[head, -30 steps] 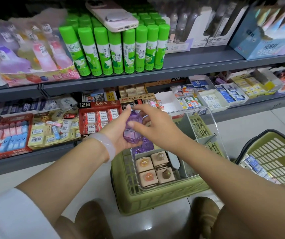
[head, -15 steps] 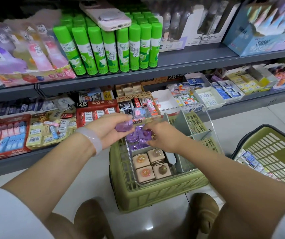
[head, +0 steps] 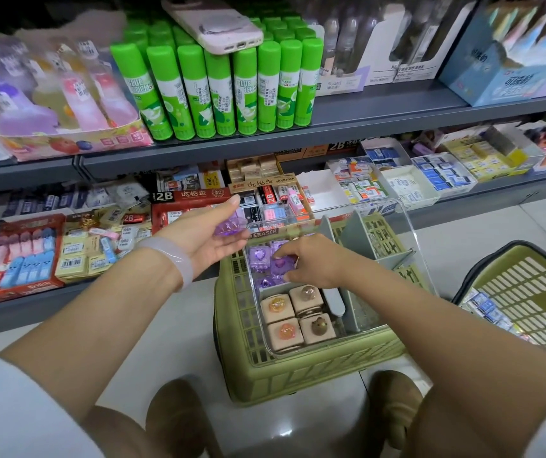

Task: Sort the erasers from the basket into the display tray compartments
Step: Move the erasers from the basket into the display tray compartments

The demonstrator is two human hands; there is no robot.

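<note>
Since purple eraser [head: 226, 228] looks small, light, slick-cased, L hand [head: 210, 238] cradles it on loosely curled fingers. R hand [head: 311, 259] fingertips press purple erasers [head: 258, 254] in clear tray [head: 410, 239]; pinch by flat sides.

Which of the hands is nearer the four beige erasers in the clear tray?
Right. The right hand sits just behind the beige erasers, on the purple ones; the left hand hovers outside the tray.
</note>
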